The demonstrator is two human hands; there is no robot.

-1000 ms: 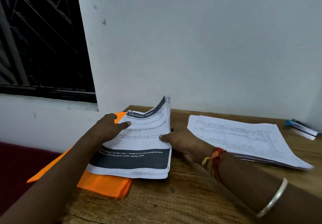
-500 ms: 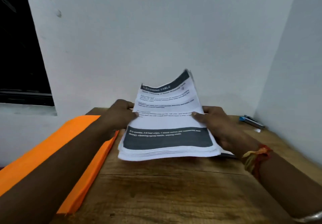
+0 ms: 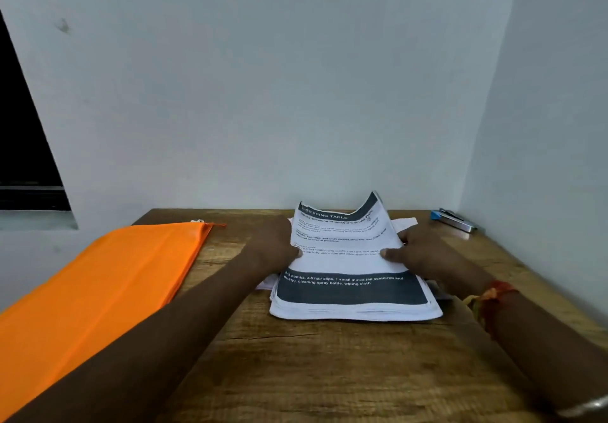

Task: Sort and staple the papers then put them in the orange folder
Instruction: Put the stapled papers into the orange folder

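On table (image 3: 329, 373): paper stack (image 3: 348, 294), left hand (image 3: 276, 248) and right hand (image 3: 419, 253) pinch its sides, thumbs on top. Orange folder (image 3: 108, 284) left. Sorting step, likely. Next: tidy edges, fetch stapler (image 3: 454, 221) far right.

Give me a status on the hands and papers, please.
Left hand and right hand grip the papers by their sides; far end curls up. Folder left, stapler far right, both untouched.
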